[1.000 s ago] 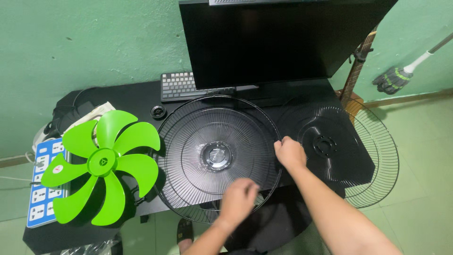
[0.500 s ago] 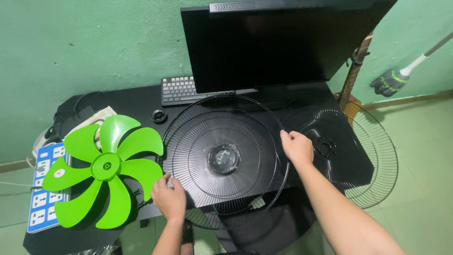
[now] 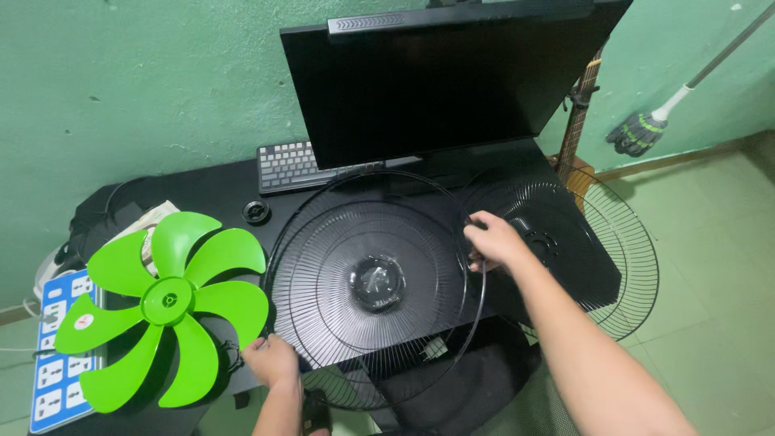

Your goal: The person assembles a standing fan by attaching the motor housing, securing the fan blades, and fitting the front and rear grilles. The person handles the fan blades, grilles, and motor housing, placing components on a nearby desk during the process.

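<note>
Head view is showing both hands gripping the rim of the black wire fan guard lying flat on the black desk: left hand is clenching its near-left edge, right hand is grasping its right edge. The guard is looking detached, with the green fan blade lying apart at left and a second grille at right, so nothing is mounted yet. Room is tight: the guard is overhanging the near desk edge, the monitor and keyboard crowding behind, the blade just beside its left rim.
</note>
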